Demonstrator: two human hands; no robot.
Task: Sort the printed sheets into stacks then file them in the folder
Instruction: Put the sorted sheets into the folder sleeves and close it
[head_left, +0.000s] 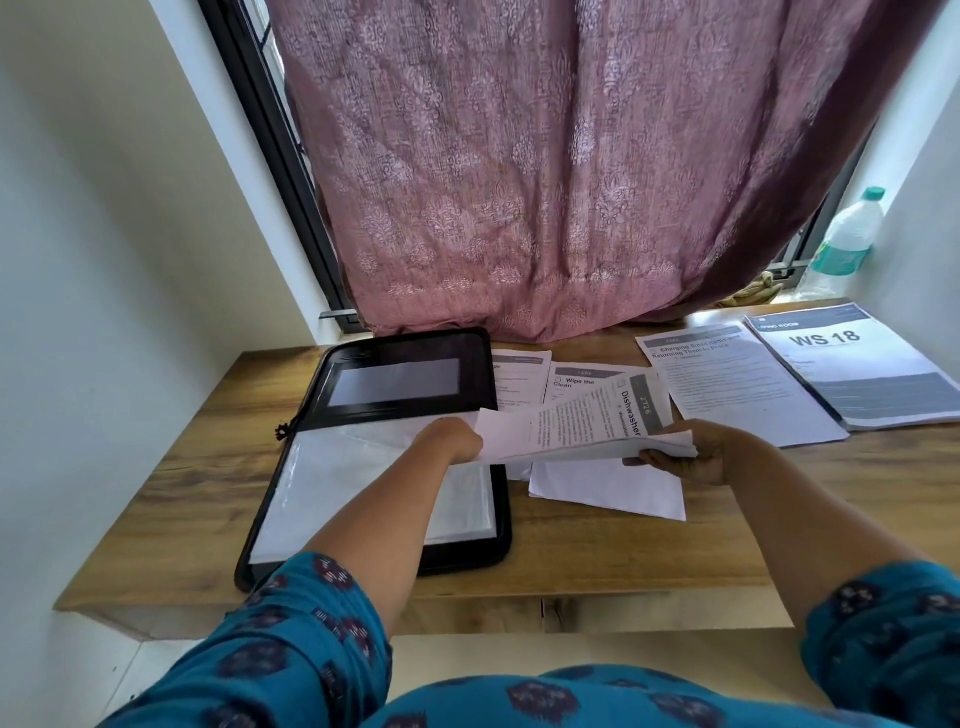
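A small stack of printed sheets (582, 423), its top page headed "Dishwasher", is lifted above the wooden desk (571, 551). My left hand (454, 439) grips its left edge and my right hand (691, 454) grips its right edge. The black zip folder (395, 358) lies open on the left, its clear sleeves (353, 467) showing under my left forearm. Loose sheets lie beneath the held stack: one headed "Wipe the" (576, 379), one partly hidden by the folder (519, 379), and a blank-faced sheet (608, 491).
At the right lie a sheet headed "Charging" (737, 389) and a thick stack marked "WS 18" (857, 369). A plastic water bottle (844, 244) stands on the sill at the far right. A pink curtain (545, 182) hangs behind the desk.
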